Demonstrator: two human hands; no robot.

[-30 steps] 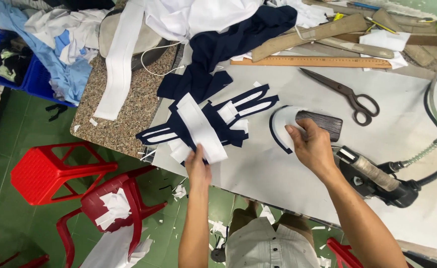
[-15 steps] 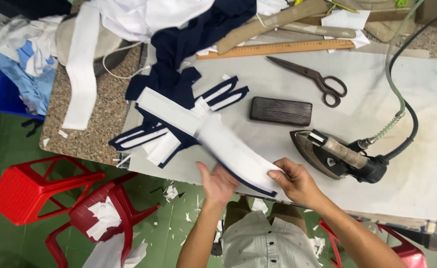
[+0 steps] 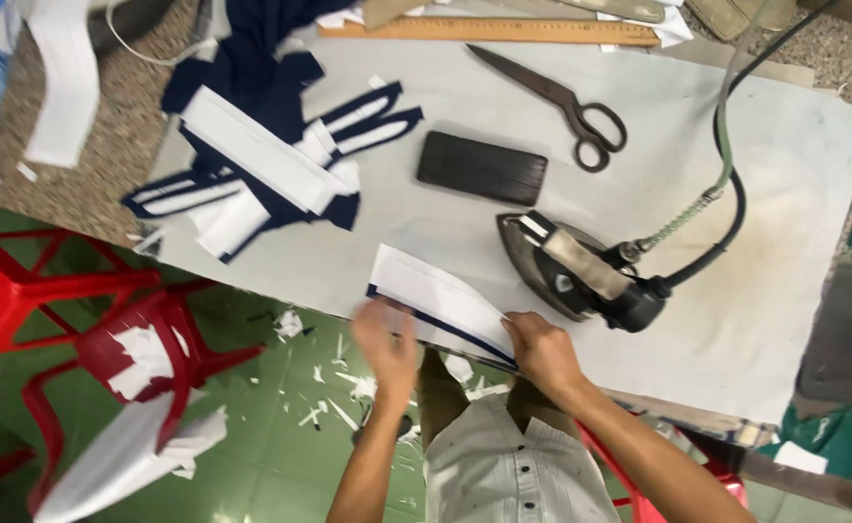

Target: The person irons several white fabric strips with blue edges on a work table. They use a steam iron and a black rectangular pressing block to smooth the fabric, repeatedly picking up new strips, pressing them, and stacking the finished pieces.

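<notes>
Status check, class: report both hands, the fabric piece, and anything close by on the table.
Left hand and right hand grip white navy-edged fabric piece at table edge. Iron sits just right of it.

A tailoring workshop: a padded pressing table holds a steam iron, large shears, a wooden ruler and cut navy-and-white fabric pieces, with scraps littering the green floor.

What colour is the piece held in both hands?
White with a navy edge, seen in the head view.
</notes>
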